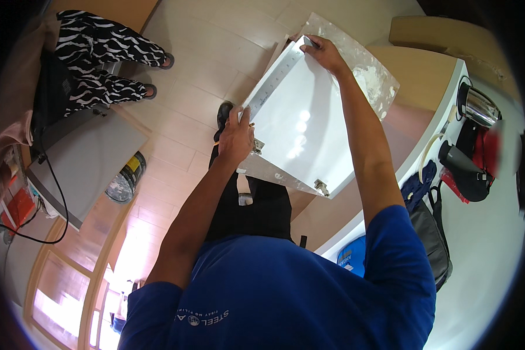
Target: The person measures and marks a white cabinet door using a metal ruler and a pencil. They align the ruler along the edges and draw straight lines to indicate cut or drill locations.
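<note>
A glossy white cabinet door (324, 111) lies in front of me, with metal hinges (321, 186) along its near edge. A steel ruler (276, 80) runs along its left edge. My left hand (237, 139) grips the ruler's near end at the door's left corner, beside one hinge. A thin orange tip pokes out by that hand; what it belongs to I cannot make out. My right hand (326, 56) reaches to the far corner, its fingers closed on the ruler's far end and the door's edge.
Beneath the door is a paint-spattered board (385, 90). To the right, a white counter holds a steel kettle (481, 106) and a dark bag (430, 236). At left stand a person in patterned trousers (108, 41), a grey panel (93, 157) and a paint bucket (125, 178) on the tiled floor.
</note>
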